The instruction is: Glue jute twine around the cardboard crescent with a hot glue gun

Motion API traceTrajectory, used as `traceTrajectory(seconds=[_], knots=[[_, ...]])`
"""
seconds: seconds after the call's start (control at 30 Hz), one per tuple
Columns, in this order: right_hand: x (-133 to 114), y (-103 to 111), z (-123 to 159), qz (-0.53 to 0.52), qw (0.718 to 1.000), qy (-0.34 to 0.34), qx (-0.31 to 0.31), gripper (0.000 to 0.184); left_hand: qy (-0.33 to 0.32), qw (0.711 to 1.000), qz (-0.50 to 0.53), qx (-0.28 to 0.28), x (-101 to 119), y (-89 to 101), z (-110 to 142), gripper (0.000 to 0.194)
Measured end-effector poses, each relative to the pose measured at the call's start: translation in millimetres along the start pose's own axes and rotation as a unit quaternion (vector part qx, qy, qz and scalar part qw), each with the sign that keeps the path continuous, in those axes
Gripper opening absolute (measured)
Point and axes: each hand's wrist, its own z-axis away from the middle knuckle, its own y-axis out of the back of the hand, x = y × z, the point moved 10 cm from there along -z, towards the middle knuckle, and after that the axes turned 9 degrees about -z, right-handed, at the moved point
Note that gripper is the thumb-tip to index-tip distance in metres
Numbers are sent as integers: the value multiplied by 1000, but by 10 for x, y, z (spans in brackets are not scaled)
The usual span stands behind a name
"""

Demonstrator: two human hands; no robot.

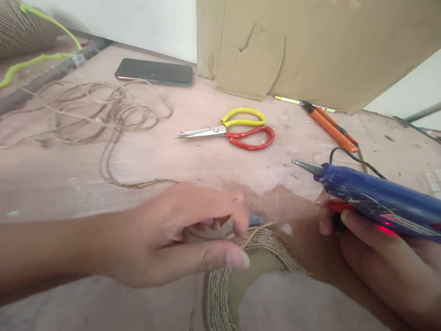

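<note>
My right hand (389, 257) grips a blue hot glue gun (372, 193) with its fingers around the handle and red trigger. The metal nozzle points left, held above the table, and a small red light glows on the body. Below and left, a cardboard ring (237, 285) lies partly wrapped in rows of jute twine (217, 299); its lower part runs out of the frame. Over the ring's upper left is my left hand (186, 234), fingers curled around a strand of twine, thumb stretched out above the ring. From behind this hand the strand trails to a loose tangle (120, 110).
Scissors (223, 130) with yellow and red handles lie beyond my hands. Behind them are a dark phone (153, 71), an orange cutter (330, 128), a pencil (289, 99) and a large cardboard sheet (327, 46). A twine spool (27, 30) stands far left.
</note>
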Motion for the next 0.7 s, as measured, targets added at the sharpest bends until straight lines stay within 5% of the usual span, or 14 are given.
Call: traceTrajectory(seconds=[0.1, 0.17, 0.37, 0.5, 0.7], knots=[[-9, -18, -11, 0, 1000, 7, -1, 15, -9, 998, 64, -16, 29, -23, -72, 28], [-16, -30, -13, 3, 1000, 9, -4, 15, 40, 993, 110, -10, -65, -13, -96, 30], [-53, -69, -15, 1, 1000, 4, -1, 16, 170, 950, 262, -19, -297, -96, -58, 9], [-48, -84, -25, 5, 1000, -5, -5, 18, 120, 968, 216, -40, -235, -74, -78, 31], [-69, -85, -38, 14, 1000, -5, -8, 25, 104, 984, 141, -35, -191, -50, -76, 34]])
